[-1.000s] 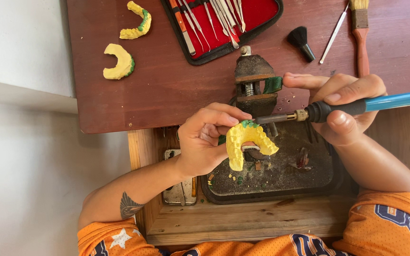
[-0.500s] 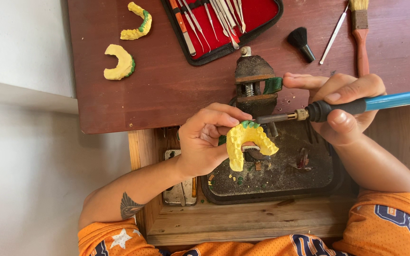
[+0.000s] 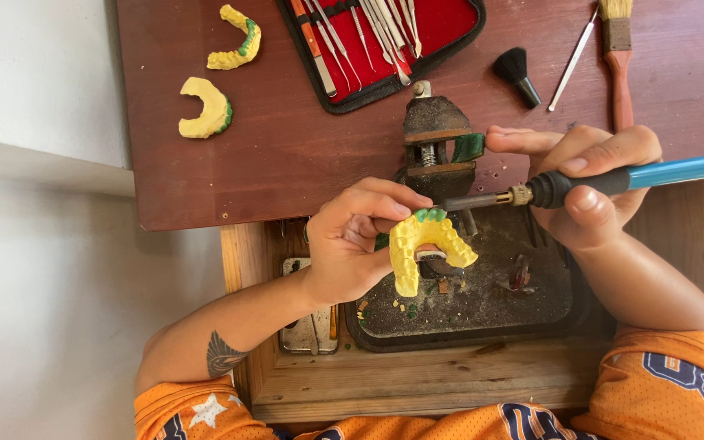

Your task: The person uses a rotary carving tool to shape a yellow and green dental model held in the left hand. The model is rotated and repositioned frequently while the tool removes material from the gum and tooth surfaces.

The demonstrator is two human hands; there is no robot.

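My left hand [image 3: 360, 240] holds a yellow horseshoe-shaped dental cast [image 3: 427, 248] with green wax on its top, above a dark tray [image 3: 482, 318]. My right hand [image 3: 588, 183] grips a blue-handled heated tool [image 3: 613, 179] like a pen. Its metal tip points left and sits at the green wax on the cast. Just behind the cast stands a small rusty bench vise [image 3: 435, 134].
Two more yellow casts [image 3: 239, 39] [image 3: 204, 108] lie at the far left of the brown table [image 3: 287, 163]. A red-lined case of metal instruments [image 3: 385, 41], a black brush [image 3: 517, 75], a thin probe [image 3: 572, 57] and a wooden-handled brush [image 3: 617, 57] lie behind. The tray rests in a wooden drawer [image 3: 417, 379].
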